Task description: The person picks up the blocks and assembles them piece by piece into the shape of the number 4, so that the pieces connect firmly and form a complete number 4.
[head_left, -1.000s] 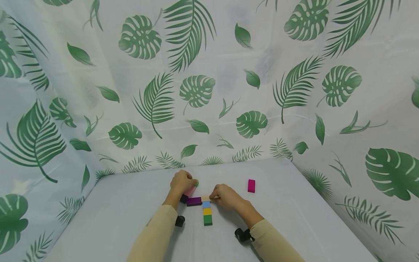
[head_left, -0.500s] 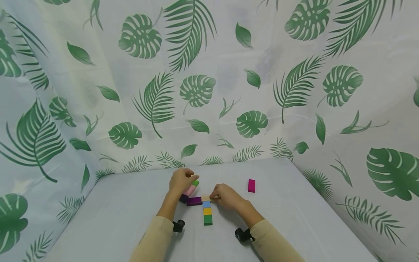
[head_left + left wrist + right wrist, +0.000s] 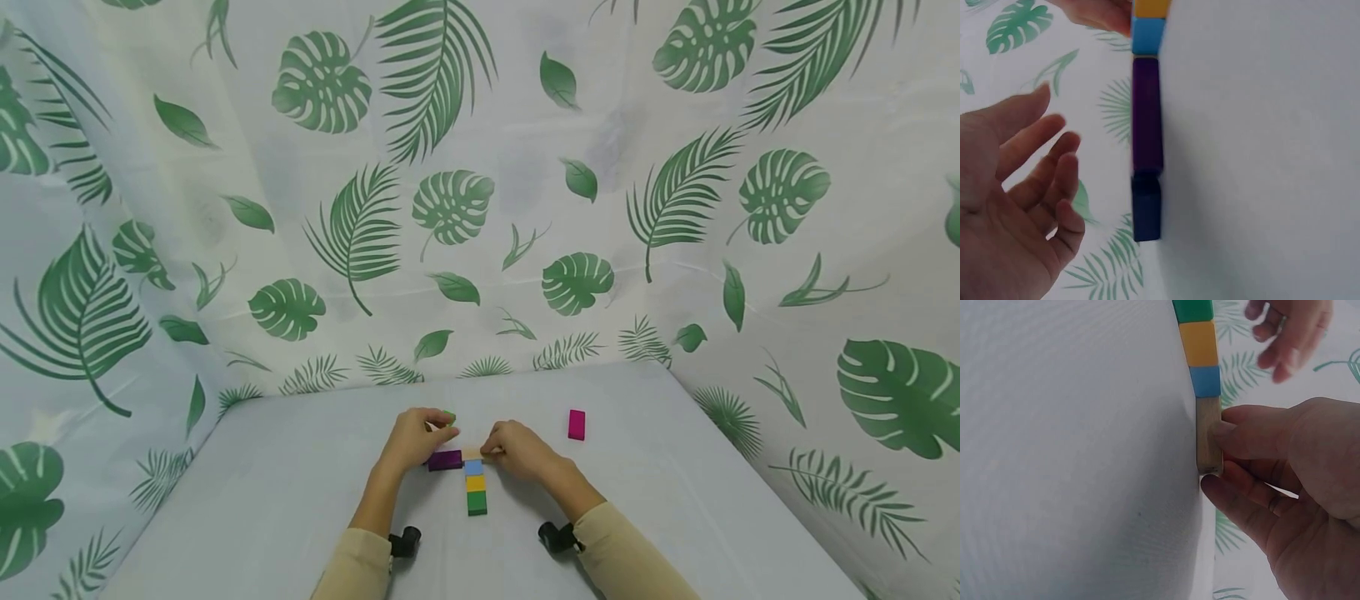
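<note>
My left hand [image 3: 411, 440] hovers by the left end of the block row with its fingers loosely bent and nothing in them. Past its fingertips peeks a light green block [image 3: 449, 417]; the pink block there is hidden behind the hand. A purple block [image 3: 445, 460] lies alongside, touching a dark blue block [image 3: 1147, 208] in the left wrist view. With thumb and finger, my right hand [image 3: 522, 451] pinches the right end of a plain wooden block [image 3: 1209, 434]. From that block a light blue [image 3: 473, 468], a yellow [image 3: 475, 484] and a green block [image 3: 477, 502] run toward me.
A magenta block [image 3: 576, 425] lies by itself at the back right of the white table [image 3: 637, 467]. A leaf-patterned curtain [image 3: 510, 200] rises behind the table and along both sides. Black wrist cameras hang under both forearms.
My left hand has let go of the light green block, lifted, then come back nearer to me over the pink and dark blue blocks. My right hand stays on the wooden block.
</note>
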`<state>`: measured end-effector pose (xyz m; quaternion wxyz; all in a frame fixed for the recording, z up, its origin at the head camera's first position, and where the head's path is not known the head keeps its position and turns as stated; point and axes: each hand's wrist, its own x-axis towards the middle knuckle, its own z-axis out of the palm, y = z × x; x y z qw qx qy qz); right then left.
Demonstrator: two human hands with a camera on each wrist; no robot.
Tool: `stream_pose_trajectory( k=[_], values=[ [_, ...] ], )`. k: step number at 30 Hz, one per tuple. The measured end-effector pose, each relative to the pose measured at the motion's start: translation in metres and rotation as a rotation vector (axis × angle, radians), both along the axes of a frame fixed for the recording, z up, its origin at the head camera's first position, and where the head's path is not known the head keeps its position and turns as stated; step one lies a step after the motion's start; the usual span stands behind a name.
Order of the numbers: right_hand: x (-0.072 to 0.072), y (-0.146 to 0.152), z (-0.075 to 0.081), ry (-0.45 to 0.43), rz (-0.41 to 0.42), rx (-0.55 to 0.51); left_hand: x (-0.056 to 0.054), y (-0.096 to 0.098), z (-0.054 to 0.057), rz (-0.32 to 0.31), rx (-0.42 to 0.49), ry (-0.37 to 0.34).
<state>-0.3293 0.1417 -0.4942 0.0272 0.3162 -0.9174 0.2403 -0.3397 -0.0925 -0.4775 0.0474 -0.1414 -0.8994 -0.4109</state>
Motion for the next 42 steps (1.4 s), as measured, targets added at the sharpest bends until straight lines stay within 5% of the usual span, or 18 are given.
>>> stream_pose_trajectory(
  k=[5,24,42],
  values=[
    [0.0,0.001,0.001,0.002,0.001,-0.004,0.001,-0.005,-0.005,-0.036,-0.024,-0.06],
    [0.001,0.0,-0.001,-0.011,-0.006,-0.011,0.007,-0.013,-0.01,-0.105,-0.069,-0.091],
    [-0.001,0.001,-0.002,-0.002,-0.001,-0.004,0.005,-0.012,-0.012,-0.101,-0.118,-0.16]
  ],
)
